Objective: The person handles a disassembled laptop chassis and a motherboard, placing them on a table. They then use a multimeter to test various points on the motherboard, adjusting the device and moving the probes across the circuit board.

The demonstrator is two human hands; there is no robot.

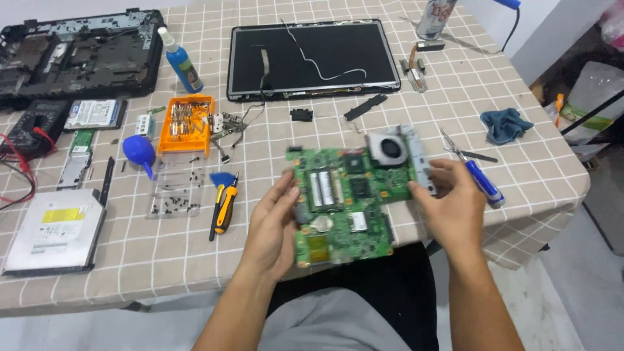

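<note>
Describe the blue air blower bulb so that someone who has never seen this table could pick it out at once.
Start at the orange screwdriver-bit case on the left half of the checked tablecloth. Just left of it lies the blue air blower bulb. It is the only round, soft-looking blue ball with a short nozzle; the blue spray bottle farther back is tall and cylindrical.

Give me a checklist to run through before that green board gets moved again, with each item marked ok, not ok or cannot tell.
1. Both hands on the green circuit board: ok. The left hand grips its left edge, the right hand its right edge by the fan.
2. Board lifted off the table: cannot tell.
3. Cables detached from the board: cannot tell.
4. Blue-handled screwdriver clear of the right hand: not ok; it lies right beside it.
5. Loose screws contained: ok for those in the clear tray.
6. Laptop screen panel apart from the board: ok.
</note>
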